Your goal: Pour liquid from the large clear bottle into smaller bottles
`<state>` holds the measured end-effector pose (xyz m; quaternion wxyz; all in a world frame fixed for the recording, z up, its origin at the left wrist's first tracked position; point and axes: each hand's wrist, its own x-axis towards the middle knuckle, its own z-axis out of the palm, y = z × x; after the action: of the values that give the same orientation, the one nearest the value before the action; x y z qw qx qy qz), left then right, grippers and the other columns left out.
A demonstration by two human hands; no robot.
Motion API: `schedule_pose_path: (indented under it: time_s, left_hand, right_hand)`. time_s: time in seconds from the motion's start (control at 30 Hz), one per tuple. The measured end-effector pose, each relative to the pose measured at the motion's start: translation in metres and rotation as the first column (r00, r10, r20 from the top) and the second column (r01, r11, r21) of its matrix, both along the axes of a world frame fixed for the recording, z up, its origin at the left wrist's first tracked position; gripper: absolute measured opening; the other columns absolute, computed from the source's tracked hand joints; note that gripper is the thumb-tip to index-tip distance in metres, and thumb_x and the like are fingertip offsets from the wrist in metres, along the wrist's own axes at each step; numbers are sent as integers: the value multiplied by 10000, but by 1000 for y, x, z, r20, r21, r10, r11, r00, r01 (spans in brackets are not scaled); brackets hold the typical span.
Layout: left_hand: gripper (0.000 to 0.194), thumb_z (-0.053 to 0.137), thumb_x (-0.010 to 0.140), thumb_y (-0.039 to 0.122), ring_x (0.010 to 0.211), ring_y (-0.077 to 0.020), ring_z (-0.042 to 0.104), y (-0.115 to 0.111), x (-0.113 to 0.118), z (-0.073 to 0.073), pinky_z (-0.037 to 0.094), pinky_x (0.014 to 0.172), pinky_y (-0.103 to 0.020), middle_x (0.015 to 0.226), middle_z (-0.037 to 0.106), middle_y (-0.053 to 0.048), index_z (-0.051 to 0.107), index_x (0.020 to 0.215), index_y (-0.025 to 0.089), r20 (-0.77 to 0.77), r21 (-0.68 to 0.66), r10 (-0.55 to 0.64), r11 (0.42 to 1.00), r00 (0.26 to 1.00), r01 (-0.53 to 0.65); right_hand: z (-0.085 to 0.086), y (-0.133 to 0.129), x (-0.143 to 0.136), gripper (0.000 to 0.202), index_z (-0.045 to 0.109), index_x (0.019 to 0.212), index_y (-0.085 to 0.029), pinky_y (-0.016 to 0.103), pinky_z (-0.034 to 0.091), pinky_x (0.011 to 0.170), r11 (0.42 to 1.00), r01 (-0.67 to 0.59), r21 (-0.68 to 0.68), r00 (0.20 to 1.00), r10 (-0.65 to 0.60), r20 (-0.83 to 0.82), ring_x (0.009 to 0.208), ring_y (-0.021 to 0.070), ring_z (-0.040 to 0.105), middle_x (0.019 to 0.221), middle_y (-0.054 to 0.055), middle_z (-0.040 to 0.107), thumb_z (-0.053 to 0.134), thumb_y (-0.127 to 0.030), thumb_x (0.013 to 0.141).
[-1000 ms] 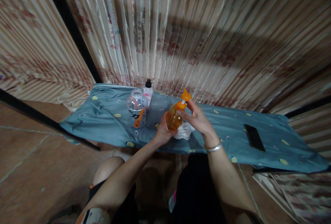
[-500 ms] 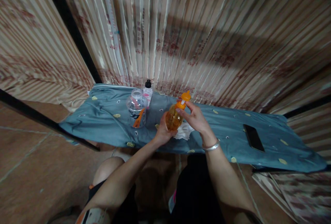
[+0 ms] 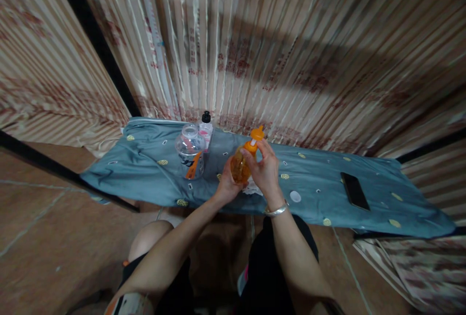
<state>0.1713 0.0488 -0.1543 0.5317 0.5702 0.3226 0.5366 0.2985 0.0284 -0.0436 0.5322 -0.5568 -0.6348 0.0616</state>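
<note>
"Left hand (image 3: 226, 184), what has it got in the head view?"

"It grips the amber bottle (image 3: 238, 168) round its left side, near the front edge of the teal cloth (image 3: 313, 193)."

"How much room about it?"

"A strip of cloth separates that hand from the clear jar (image 3: 191, 159) on the left, and a broad stretch runs from the right hand (image 3: 265, 173) to the phone (image 3: 355, 191). A round white disc (image 3: 295, 196) lies in that stretch."

"And the right hand's pose?"

"Thumb and fingers close at the orange pump top (image 3: 257, 134); some of the fingers are hidden. Its wrist, wearing a silver bangle (image 3: 276, 211), comes in from below. The bottle tilts, top to the right. Whether its base touches the cloth, I can't tell."

"What else is on the surface?"

"White crumpled tissue (image 3: 252, 189) beneath the hands, and a black-capped bottle (image 3: 206, 134) just behind the jar."

"And round about?"

"Pleated striped curtain (image 3: 233, 28) behind, dark frame bars (image 3: 96, 38) at the sides, brown tiled floor (image 3: 36, 223) below."
</note>
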Motion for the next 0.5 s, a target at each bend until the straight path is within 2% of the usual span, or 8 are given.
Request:
schedule_pose_path:
  time_s: [0.07,0.17,0.23,0.3,0.33,0.4,0.43,0.5]
  left_hand:
    - [1017,942,606,151,1460,-381,620,1,-3,3,434,1276,-588,1532,645,-172,479,1509,223,-24,-3,-6,1000,1000,6]
    - [987,929,588,142,1450,-364,631,3,-9,7,417,1291,-571,1497,681,-136,506,1476,231,-67,-11,-5,1000,998,4]
    - [996,940,578,150,1432,-354,648,4,-14,9,423,1286,-561,1469,705,-115,515,1473,244,-88,-22,-7,1000,996,5]
    - [995,951,572,160,1415,-351,662,5,-17,10,435,1274,-560,1437,728,-102,526,1466,253,-100,-32,-13,999,995,9]
    - [988,954,568,164,1407,-352,667,5,-19,11,442,1267,-561,1420,737,-99,534,1458,254,-103,-36,-17,999,995,13]
    - [964,954,564,169,1397,-357,673,6,-21,12,455,1254,-566,1395,748,-100,553,1438,247,-103,-39,-26,999,994,22]
    - [950,950,568,172,1391,-358,675,7,-22,12,463,1247,-568,1387,749,-102,560,1431,242,-101,-41,-31,999,994,27]
    - [932,944,577,180,1379,-358,681,8,-23,12,479,1232,-569,1384,747,-107,567,1428,237,-93,-43,-43,998,995,39]
  right_hand:
    - [-13,-2,9,492,719,1336,-244,563,455,1257,999,-32,-39,998,30,-48,1443,334,630,1466,158,723,620,-621,1036]
    - [-41,-8,31,632,606,1514,-223,578,463,1246,981,37,-189,996,-51,-74,1452,339,632,1560,188,665,431,-658,1089]
    - [-61,-13,43,685,586,1532,-160,602,424,1266,934,145,-326,989,-137,46,1518,382,570,1605,253,615,494,-648,1060]
    - [-78,-17,49,751,578,1525,-77,643,380,1274,844,272,-462,958,-192,213,1590,451,472,1659,340,523,643,-604,994]
    - [-85,-19,49,758,588,1510,-69,652,385,1260,794,308,-523,943,-184,277,1590,471,467,1662,355,510,709,-575,958]
    - [-95,-21,46,696,646,1429,-96,597,440,1219,739,308,-599,935,-118,335,1559,464,511,1634,345,547,810,-501,887]
    - [-99,-23,43,609,685,1353,-119,541,477,1185,735,280,-617,940,-78,333,1518,441,564,1582,325,605,838,-439,858]
    - [-103,-24,39,366,727,1171,-177,428,540,1064,758,200,-621,959,-23,281,1326,369,716,1356,244,762,807,-307,839]
